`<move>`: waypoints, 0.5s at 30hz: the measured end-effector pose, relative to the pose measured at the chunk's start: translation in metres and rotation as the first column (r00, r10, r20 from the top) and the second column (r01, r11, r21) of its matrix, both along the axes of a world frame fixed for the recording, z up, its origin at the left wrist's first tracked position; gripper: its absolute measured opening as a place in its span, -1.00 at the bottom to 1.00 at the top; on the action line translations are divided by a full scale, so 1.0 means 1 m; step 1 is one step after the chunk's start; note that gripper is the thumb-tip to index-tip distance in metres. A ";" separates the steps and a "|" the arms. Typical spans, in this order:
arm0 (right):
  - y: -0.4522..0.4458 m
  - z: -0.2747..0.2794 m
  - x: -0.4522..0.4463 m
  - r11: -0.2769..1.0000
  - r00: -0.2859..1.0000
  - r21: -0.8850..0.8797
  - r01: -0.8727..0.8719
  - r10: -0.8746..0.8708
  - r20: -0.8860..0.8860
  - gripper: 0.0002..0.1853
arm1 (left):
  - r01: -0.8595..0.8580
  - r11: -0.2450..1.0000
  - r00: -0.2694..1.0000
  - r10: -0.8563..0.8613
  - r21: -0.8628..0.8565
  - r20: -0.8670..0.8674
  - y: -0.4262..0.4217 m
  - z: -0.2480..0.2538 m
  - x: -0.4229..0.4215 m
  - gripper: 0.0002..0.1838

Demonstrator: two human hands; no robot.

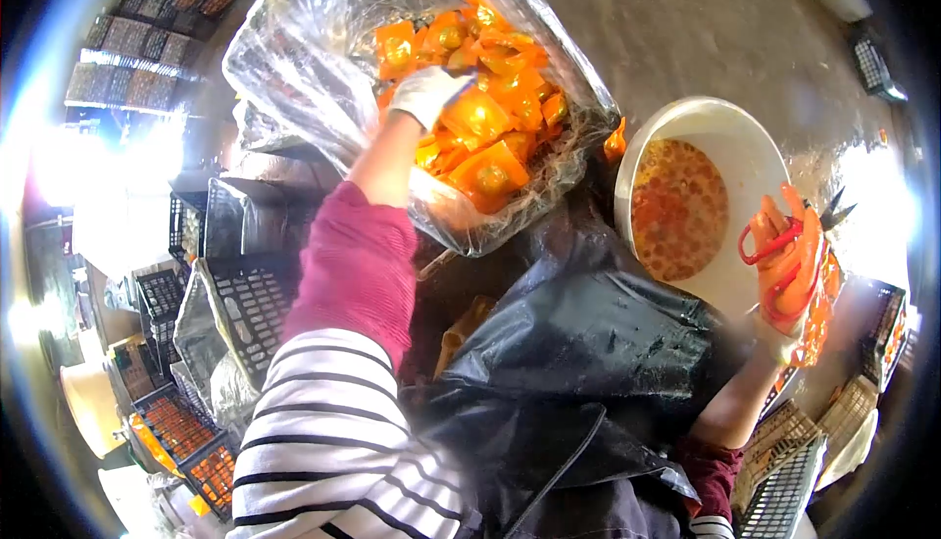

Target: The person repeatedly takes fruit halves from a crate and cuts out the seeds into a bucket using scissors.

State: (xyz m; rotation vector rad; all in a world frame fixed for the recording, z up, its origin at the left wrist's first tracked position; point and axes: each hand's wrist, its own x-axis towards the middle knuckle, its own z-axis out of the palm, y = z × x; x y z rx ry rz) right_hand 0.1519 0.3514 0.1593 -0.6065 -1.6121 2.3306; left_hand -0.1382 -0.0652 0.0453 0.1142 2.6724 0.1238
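My left hand [425, 96], in a white glove with bluish fingertips, reaches into a crate lined with clear plastic [304, 39]. It is over a heap of shiny orange packets [490, 174]; its fingertips are smeared, so its grip cannot be made out. My right hand [792, 269], in an orange-stained glove, holds red-handled scissors [769, 245], their dark blades pointing away to the right. Crumpled orange plastic [821, 318] hangs by that palm and wrist. Beside this hand stands a white bucket [760, 162] with small round orange-red pieces in liquid [679, 208].
A dark wet apron [578, 343] covers my lap between crate and bucket. Black plastic crates [253, 309] stand at the left, several holding orange items. More crates [784, 461] are at lower right. One orange packet [615, 140] lies between the lined crate and the bucket.
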 end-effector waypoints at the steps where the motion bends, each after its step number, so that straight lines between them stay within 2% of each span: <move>1: 0.003 -0.001 0.002 0.998 0.998 0.005 -0.057 0.057 -0.006 -0.44 | -0.045 0.998 0.999 0.047 0.051 -0.027 0.009 0.006 0.010 -0.24; 2: 0.009 -0.007 0.004 0.994 0.994 0.011 -0.111 0.111 -0.016 -0.44 | -0.087 0.991 0.994 0.093 0.103 -0.056 0.015 0.012 0.024 -0.25; 3: 0.010 -0.009 0.006 0.987 0.986 0.013 -0.163 0.163 -0.028 -0.43 | -0.104 0.989 0.981 0.119 0.101 -0.156 0.021 0.014 0.036 -0.22; 4: 0.003 -0.004 0.009 0.956 0.979 0.223 -0.192 0.203 -0.029 -0.44 | -0.078 0.980 0.968 0.118 0.184 -0.220 0.032 0.024 0.050 -0.16; 6: -0.018 0.007 0.020 0.765 0.965 0.609 -0.211 0.263 0.003 -0.46 | -0.004 0.983 0.975 0.045 0.184 -0.216 0.043 0.022 0.065 -0.10; 7: -0.021 0.012 0.021 0.830 0.974 0.518 -0.207 0.226 0.027 -0.47 | -0.045 0.979 0.941 0.108 0.198 -0.321 0.055 0.022 0.083 -0.12; 8: -0.025 0.017 0.021 0.887 0.981 0.422 -0.189 0.185 0.051 -0.47 | -0.045 0.980 0.941 0.107 0.192 -0.322 0.061 0.021 0.092 -0.09; 10: -0.025 0.002 0.030 0.886 0.967 0.428 -0.180 0.238 -0.086 -0.47 | 0.091 0.989 0.726 0.014 0.116 -0.687 0.063 -0.009 0.100 -0.30; 11: -0.021 -0.007 0.027 0.882 0.981 0.439 -0.171 0.192 -0.002 -0.42 | 0.072 0.961 0.794 0.105 0.265 -0.599 0.058 -0.013 0.095 -0.35; 13: -0.014 -0.013 0.027 0.906 0.980 0.378 -0.190 0.200 0.013 -0.41 | 0.000 0.847 0.898 0.234 0.532 -0.373 0.050 0.023 0.087 -0.46; 14: -0.014 -0.013 0.029 0.919 0.978 0.339 -0.202 0.209 0.015 -0.41 | -0.025 0.702 0.898 0.328 0.712 -0.292 0.043 0.035 0.078 -0.55; 15: -0.014 -0.012 0.030 0.930 0.976 0.299 -0.213 0.218 0.017 -0.42 | -0.136 0.656 0.866 0.443 0.743 -0.233 0.037 0.047 0.068 -0.53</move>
